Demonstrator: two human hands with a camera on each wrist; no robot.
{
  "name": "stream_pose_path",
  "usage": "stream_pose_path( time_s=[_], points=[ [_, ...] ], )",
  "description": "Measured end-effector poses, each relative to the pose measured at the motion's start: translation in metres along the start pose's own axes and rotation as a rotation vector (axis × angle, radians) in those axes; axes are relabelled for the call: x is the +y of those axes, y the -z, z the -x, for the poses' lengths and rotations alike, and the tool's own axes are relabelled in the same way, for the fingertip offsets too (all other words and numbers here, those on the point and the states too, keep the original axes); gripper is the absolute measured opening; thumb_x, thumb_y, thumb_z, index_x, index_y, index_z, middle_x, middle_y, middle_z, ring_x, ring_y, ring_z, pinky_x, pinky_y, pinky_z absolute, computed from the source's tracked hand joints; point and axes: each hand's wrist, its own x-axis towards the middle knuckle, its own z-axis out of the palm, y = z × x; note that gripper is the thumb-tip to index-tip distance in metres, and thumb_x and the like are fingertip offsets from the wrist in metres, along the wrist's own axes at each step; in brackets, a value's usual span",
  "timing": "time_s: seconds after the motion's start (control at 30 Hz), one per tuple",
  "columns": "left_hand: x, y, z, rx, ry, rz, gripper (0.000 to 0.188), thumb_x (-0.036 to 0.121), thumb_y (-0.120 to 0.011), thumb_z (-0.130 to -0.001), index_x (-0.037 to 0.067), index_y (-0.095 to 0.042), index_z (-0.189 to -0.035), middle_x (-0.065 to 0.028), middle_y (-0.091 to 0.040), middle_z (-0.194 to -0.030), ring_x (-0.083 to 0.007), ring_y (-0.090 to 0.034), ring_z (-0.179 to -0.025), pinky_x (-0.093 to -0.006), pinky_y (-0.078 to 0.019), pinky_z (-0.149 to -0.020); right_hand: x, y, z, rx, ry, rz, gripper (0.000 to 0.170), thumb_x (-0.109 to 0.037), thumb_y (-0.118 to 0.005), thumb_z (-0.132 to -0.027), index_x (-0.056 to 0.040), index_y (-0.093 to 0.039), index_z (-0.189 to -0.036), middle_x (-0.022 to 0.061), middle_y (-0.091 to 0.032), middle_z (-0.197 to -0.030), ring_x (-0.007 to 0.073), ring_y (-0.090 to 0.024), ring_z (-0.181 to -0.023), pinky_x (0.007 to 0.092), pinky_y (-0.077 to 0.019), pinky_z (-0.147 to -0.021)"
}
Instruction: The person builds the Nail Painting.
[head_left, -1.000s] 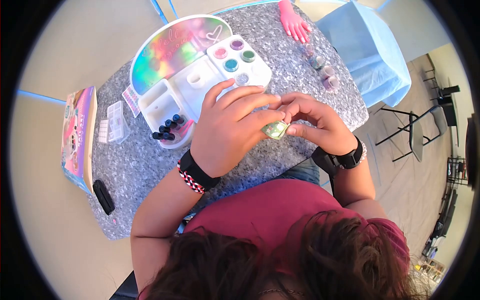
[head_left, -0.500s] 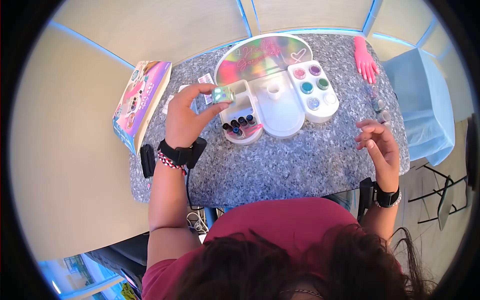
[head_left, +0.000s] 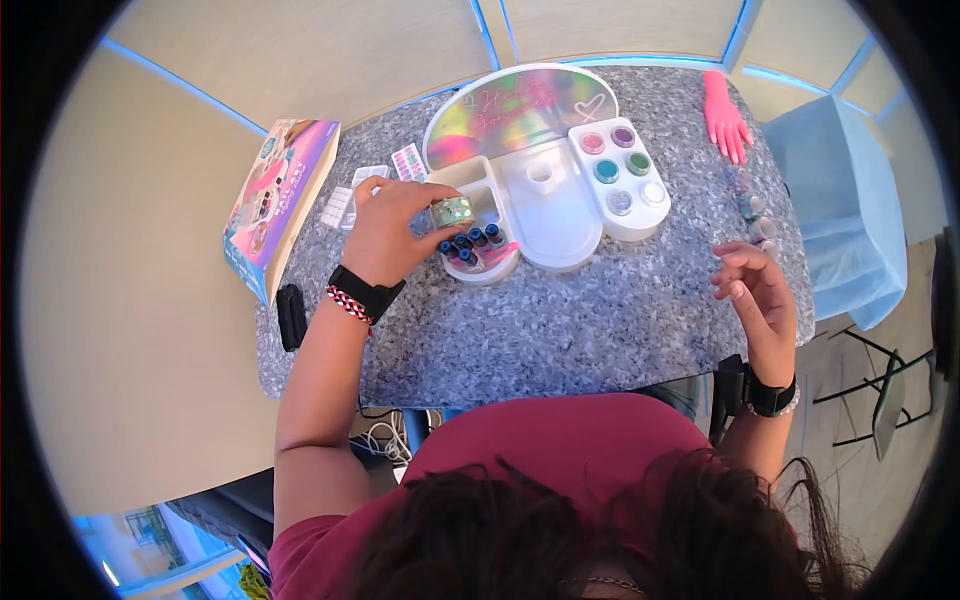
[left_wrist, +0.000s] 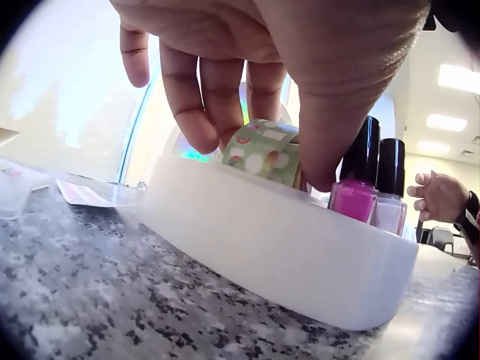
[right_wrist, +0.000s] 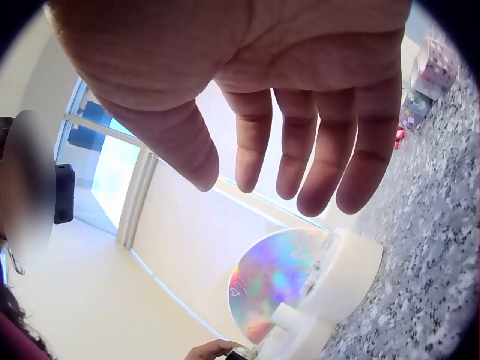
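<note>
My left hand [head_left: 385, 232] pinches a roll of green floral tape [head_left: 452, 212] between thumb and fingers, at the left compartment of a white organizer [head_left: 562, 238]. In the left wrist view the roll's lower part is hidden behind the organizer's wall [left_wrist: 262, 236]. Beside my thumb stand several nail polish bottles [left_wrist: 354, 201] with dark caps, one of them bright pink. My right hand [head_left: 762, 305] hovers at the table's right side, fingers loosely bent and holding nothing. Small clear rolls [head_left: 764, 230] sit just beyond it.
Glitter pots [head_left: 606, 171] fill the organizer's right section, under a holographic backboard [head_left: 520, 112]. A pink practice hand [head_left: 724, 120] lies at the back right. On the left are a nail art box [head_left: 280, 195], clear cases [head_left: 338, 207], a sticker sheet [head_left: 408, 163] and a black case [head_left: 291, 318].
My hands have parted; the right let go of the tape roll and moved right. My left hand carried the roll left, then lowered it at the organizer's left compartment. The head view swung round.
</note>
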Motion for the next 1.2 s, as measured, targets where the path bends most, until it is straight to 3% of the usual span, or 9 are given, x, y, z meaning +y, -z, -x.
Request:
stream_pose_path(
  time_s=[0.17, 0.33, 0.47, 0.53, 0.63, 0.73, 1.07, 1.17, 1.2],
  points=[
    [0.010, 0.003, -0.003, -0.053, 0.104, 0.002, 0.042, 0.032, -0.094, -0.082, 0.019, -0.080, -0.119, 0.0012, -0.080, -0.105, -0.0179, -0.072, -0.097, -0.0449, -0.0378, -0.109, 0.001, -0.002, 0.002, 0.016, -0.013, 0.039, 0.026, -0.004, -0.067, -0.105, -0.0015, -0.066, -0.132, 0.0118, -0.064, -0.142, 0.0124, -0.065, -0.109, 0.0323, -0.0531, -0.099],
    [0.001, -0.007, -0.003, -0.031, -0.103, -0.093, 0.031, 0.025, -0.090, -0.084, 0.020, -0.080, -0.113, -0.0009, -0.077, -0.109, -0.0256, -0.070, -0.111, -0.0500, -0.0402, -0.106, 0.001, 0.006, 0.002, 0.072, -0.011, 0.176, 0.027, -0.005, -0.074, -0.102, -0.0056, -0.070, -0.129, 0.0065, -0.067, -0.136, 0.0123, -0.066, -0.105, 0.0321, -0.0545, -0.096],
    [0.004, -0.002, -0.003, -0.046, -0.107, -0.074, 0.057, 0.008, -0.092, -0.075, 0.015, -0.078, -0.130, -0.0120, -0.069, -0.116, -0.0348, -0.064, -0.115, -0.0465, -0.0459, -0.103, -0.020, 0.030, -0.002, 0.216, 0.024, 0.490, 0.028, -0.011, -0.080, -0.099, -0.0086, -0.073, -0.126, 0.0037, -0.070, -0.120, 0.0114, -0.066, -0.100, 0.0266, -0.0531, -0.083],
    [0.003, 0.008, -0.004, 0.007, -0.090, -0.036, 0.056, 0.006, -0.084, -0.086, 0.009, -0.072, -0.140, -0.0145, -0.068, -0.121, -0.0343, -0.063, -0.118, -0.0437, -0.0480, -0.105, -0.028, 0.042, -0.001, 0.277, -0.040, 0.583, 0.028, -0.013, -0.081, -0.098, -0.0083, -0.073, -0.125, 0.0033, -0.070, -0.115, 0.0100, -0.065, -0.098, 0.0254, -0.0523, -0.081],
    [0.001, 0.029, -0.006, 0.203, 0.054, 0.104, 0.044, 0.008, -0.075, -0.097, 0.003, -0.070, -0.140, -0.0109, -0.068, -0.119, -0.0263, -0.063, -0.110, -0.0396, -0.0494, -0.102, -0.026, 0.060, -0.006, 0.357, -0.179, 0.660, 0.028, -0.018, -0.084, -0.095, -0.0076, -0.073, -0.119, 0.0072, -0.070, -0.111, 0.0181, -0.070, -0.100, 0.0314, -0.0548, -0.083],
    [0.018, 0.036, -0.004, 0.473, 0.130, 0.489, 0.039, 0.011, -0.067, -0.106, 0.000, -0.066, -0.143, -0.0071, -0.065, -0.116, -0.0185, -0.059, -0.104, -0.0352, -0.0491, -0.100, -0.009, 0.077, -0.007, 0.386, -0.102, 1.017, 0.031, -0.026, -0.086, -0.089, -0.0072, -0.072, -0.109, 0.0155, -0.071, -0.119, 0.0418, -0.069, -0.111, 0.0477, -0.0546, -0.095],
    [0.118, -0.015, -0.002, 0.110, 0.116, 0.981, 0.033, 0.005, -0.067, -0.104, 0.000, -0.069, -0.136, -0.0060, -0.067, -0.116, -0.0142, -0.061, -0.104, -0.0313, -0.0501, -0.096, 0.006, 0.071, -0.004, 0.297, -0.147, 1.123, 0.016, -0.015, -0.083, -0.087, -0.0093, -0.074, -0.098, 0.0140, -0.071, -0.118, 0.0374, -0.070, -0.111, 0.0455, -0.0554, -0.095],
    [0.139, -0.016, -0.013, -0.057, 0.151, 0.962, 0.032, 0.009, -0.070, -0.103, 0.002, -0.070, -0.134, -0.0058, -0.072, -0.120, -0.0133, -0.064, -0.104, -0.0310, -0.0507, -0.097, -0.016, 0.042, 0.000, 0.256, -0.032, 1.001, 0.014, -0.010, -0.082, -0.086, -0.0098, -0.073, -0.096, 0.0130, -0.071, -0.118, 0.0369, -0.070, -0.110, 0.0454, -0.0563, -0.093],
    [0.144, -0.020, -0.016, -0.049, 0.171, 0.952, 0.032, 0.009, -0.070, -0.103, 0.002, -0.070, -0.134, -0.0058, -0.072, -0.120, -0.0133, -0.064, -0.104, -0.0310, -0.0507, -0.097, -0.023, 0.027, -0.002, 0.252, 0.152, 0.965, 0.014, -0.009, -0.082, -0.086, -0.0103, -0.072, -0.095, 0.0121, -0.071, -0.119, 0.0365, -0.070, -0.108, 0.0455, -0.0565, -0.091]
  ],
)
